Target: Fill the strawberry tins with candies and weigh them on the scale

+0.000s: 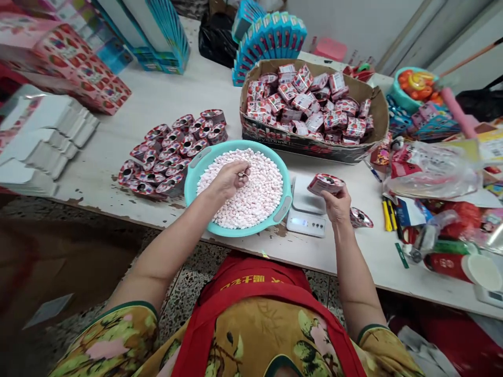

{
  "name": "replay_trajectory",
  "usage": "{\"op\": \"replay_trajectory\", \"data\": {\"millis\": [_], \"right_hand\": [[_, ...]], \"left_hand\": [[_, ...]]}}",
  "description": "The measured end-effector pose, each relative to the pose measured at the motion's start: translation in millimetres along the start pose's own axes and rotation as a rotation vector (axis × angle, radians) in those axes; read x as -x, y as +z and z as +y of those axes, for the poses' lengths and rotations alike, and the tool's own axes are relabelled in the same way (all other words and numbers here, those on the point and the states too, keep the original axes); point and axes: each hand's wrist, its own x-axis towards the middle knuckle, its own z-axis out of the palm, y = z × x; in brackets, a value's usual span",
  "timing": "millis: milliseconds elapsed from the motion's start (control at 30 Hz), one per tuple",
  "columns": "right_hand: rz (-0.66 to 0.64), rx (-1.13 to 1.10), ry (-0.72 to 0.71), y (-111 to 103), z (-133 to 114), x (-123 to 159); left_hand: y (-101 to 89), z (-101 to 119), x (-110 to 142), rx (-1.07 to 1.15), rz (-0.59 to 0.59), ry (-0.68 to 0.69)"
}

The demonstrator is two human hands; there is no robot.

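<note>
A teal basin (193,178) full of small pink-and-white candies (257,193) sits at the table's front edge. My left hand (231,179) rests in the candies with its fingers curled around some of them. My right hand (335,203) holds a small red-and-pink printed box (325,184) above a white digital scale (307,212). Another small box (360,218) lies on the table just right of that hand.
Rows of small open boxes (171,153) stand left of the basin. A cardboard carton (377,112) of closed boxes sits behind it. Flat white cartons (43,141) lie at far left, blue cartons (271,39) at the back, plastic bags and pens (387,214) at right.
</note>
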Motion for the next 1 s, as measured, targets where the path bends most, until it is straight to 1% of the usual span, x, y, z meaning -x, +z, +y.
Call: {"op": "replay_trajectory", "data": {"millis": [133,233,300,400,467,500,533,600,667,700,767,833,933,1000], "right_hand": [[-0.068,0.344,0.003,-14,9,0],[-0.057,0.588,-0.021,-21,18,0],[-0.048,0.714,-0.079,-27,21,2],[-0.026,0.770,-0.227,-38,16,10],[0.036,0.748,-0.290,-49,9,18],[0.084,0.736,-0.312,-57,5,22],[0.138,0.729,-0.332,-66,1,26],[0.251,0.735,-0.368,-87,-5,34],[0.330,0.775,-0.391,-112,-5,40],[0.344,0.804,-0.391,-125,-3,43],[0.330,0.853,-0.355,-145,5,46],[0.294,0.837,-0.249,-158,15,47],[0.277,0.638,-0.034,-162,29,47],[0.302,0.526,0.047,-159,34,46]], "left_hand": [[8.1,0,0,-0.013,-0.009,-0.005],[14.0,0,-1,-0.048,0.004,0.010],[16.5,-1,-1,-0.154,0.036,0.054],[17.8,-1,-1,-0.387,0.052,0.140],[17.2,-1,-2,-0.488,0.017,0.144],[16.5,-1,-2,-0.501,-0.006,0.119],[15.6,-1,-2,-0.482,-0.028,0.080],[13.8,-1,-4,-0.358,-0.051,-0.005],[13.1,0,-5,-0.200,-0.035,-0.056],[13.5,0,-5,-0.141,-0.019,-0.063],[16.5,2,-6,-0.097,0.004,-0.055],[23.0,3,-6,-0.113,-0.019,-0.043],[39.7,6,-6,-0.178,-0.101,-0.038],[54.9,7,-5,-0.219,-0.135,-0.034]]}}
